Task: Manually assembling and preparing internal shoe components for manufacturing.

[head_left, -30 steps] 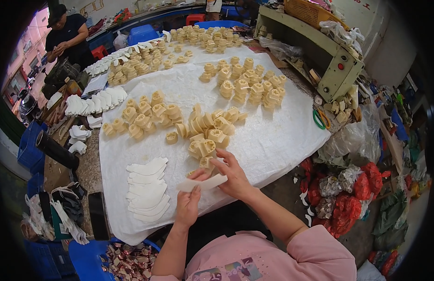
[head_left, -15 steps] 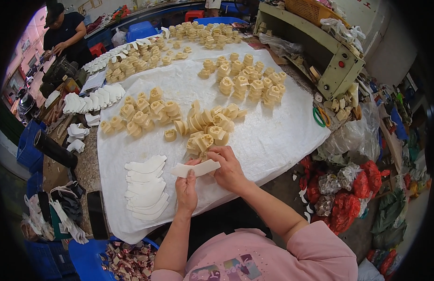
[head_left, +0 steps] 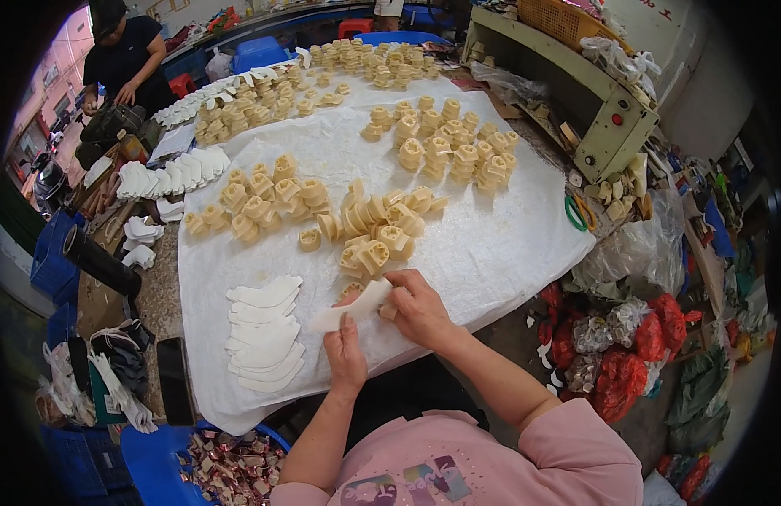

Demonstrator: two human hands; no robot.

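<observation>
While I pinch the white curved strip between my left hand and right hand, low centre of frame, it could crease.

Thin and floppy, it may slip onto the white cloth; bumping the tan moulded blocks above would topple them. Flat white cut pieces lie stacked lower left.

A second person in dark clothing works at the counter's far left corner. A beige machine with a red button stands along the right edge. Red and clear plastic bags pile below it. A blue bin of scraps sits under the near edge.
</observation>
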